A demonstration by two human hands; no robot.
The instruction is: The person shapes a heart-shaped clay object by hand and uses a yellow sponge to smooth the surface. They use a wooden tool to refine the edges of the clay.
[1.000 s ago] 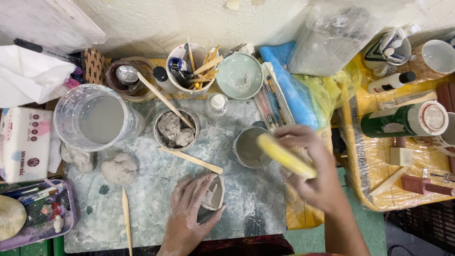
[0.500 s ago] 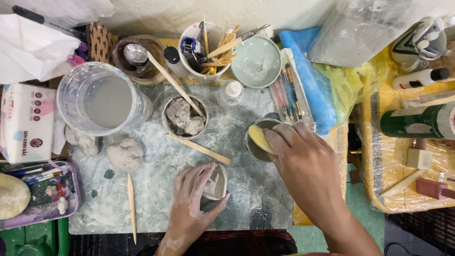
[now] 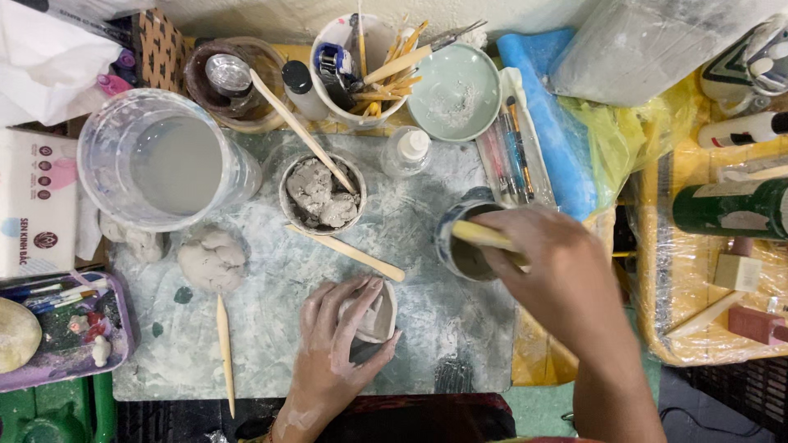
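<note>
Clay lump (image 3: 212, 259) left of the left hand (image 3: 335, 344). Left hand cups a small clay pot (image 3: 373, 313) on the tabletop (image 3: 427, 328), fingers curled around it. Right hand (image 3: 558, 275) pinches a yellow sponge (image 3: 480, 235), dipping it into the cup (image 3: 461, 246) just beside the pot.

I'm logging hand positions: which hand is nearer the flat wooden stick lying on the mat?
The left. The left hand cups a small clay pot just below the stick; the right hand is farther right, at a cup.

Bright even overhead light, soft shadows, mild glare on plastic wrap (image 3: 657, 49), sharp focus, slight edge distortion.
</note>
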